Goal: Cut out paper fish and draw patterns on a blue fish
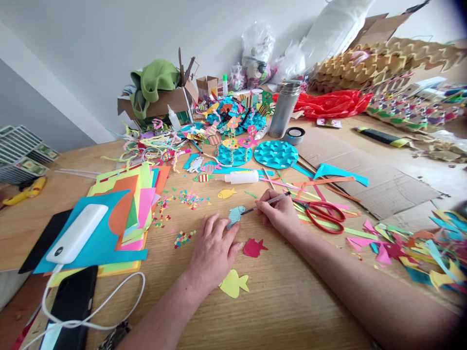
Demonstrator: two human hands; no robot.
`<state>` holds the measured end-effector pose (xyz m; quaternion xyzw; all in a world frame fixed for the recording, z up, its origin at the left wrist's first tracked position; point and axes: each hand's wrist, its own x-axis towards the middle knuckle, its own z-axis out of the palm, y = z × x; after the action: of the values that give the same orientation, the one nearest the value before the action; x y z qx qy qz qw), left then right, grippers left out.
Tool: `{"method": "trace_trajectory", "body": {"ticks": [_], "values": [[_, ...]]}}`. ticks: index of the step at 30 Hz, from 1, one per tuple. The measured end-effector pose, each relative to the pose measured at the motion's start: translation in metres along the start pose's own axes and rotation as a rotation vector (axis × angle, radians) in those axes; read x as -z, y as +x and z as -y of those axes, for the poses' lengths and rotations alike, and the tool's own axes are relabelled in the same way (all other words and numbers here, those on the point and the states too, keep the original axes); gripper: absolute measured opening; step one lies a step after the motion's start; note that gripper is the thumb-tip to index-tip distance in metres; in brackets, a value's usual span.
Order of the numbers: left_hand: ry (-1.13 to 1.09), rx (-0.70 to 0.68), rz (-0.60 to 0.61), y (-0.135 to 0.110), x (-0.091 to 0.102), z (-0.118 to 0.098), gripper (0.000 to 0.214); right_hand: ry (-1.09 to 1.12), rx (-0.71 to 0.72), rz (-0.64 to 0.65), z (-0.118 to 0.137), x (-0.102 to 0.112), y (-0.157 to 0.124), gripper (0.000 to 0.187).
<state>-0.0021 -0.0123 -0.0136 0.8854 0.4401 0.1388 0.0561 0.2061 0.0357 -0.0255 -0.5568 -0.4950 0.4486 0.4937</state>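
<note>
My right hand (pixel 276 214) grips a pen (pixel 264 203), its tip at the head of a light blue paper fish (pixel 236 214) with dark lines drawn on it. Fingers of my left hand (pixel 216 243) lie spread on the table, touching the fish's lower end and hiding part of it. A red paper fish (pixel 255 248) lies just right of my left hand. Nearer to me is a yellow-green paper fish (pixel 234 284), partly under my left wrist. An orange-yellow fish (pixel 226 193) with drawn details lies beyond the blue one.
Red-handled scissors (pixel 324 216) lie beside my right wrist. A white glue bottle (pixel 241 177) lies beyond the fish. Coloured paper sheets (pixel 124 214) and a white power bank (pixel 77 233) are at left, paper scraps (pixel 412 253) at right. A metal flask (pixel 284 111) stands behind.
</note>
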Motion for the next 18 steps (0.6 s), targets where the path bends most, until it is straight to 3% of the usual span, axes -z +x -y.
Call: {"method": "trace_trajectory", "body": {"ticks": [18], "values": [[-0.003, 0.004, 0.000, -0.0001, -0.0002, -0.0002, 0.038, -0.038, 0.017, -0.008, 0.0013, 0.0000, -0.0007, 0.016]]}}
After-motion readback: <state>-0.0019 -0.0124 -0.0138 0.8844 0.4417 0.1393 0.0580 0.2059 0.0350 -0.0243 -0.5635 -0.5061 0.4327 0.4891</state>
